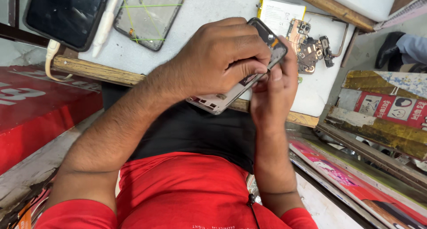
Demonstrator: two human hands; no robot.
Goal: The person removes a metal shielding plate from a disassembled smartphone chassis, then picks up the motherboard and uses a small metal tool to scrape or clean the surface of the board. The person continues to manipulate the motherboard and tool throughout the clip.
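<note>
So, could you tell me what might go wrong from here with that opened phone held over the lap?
1. The opened phone frame is gripped by the left hand and right hand past the bench edge; a slip could drop it.
2. Loose circuit boards and a battery lie close to the hands, so a nudge might scatter them.

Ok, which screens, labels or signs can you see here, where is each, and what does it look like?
Dark phone screen: top left, black rectangle.
Cracked glass panel: beside it, grey, green lines.
Battery label: top centre, white with yellow edge.
Sign panel: right, red with white squares.
</note>
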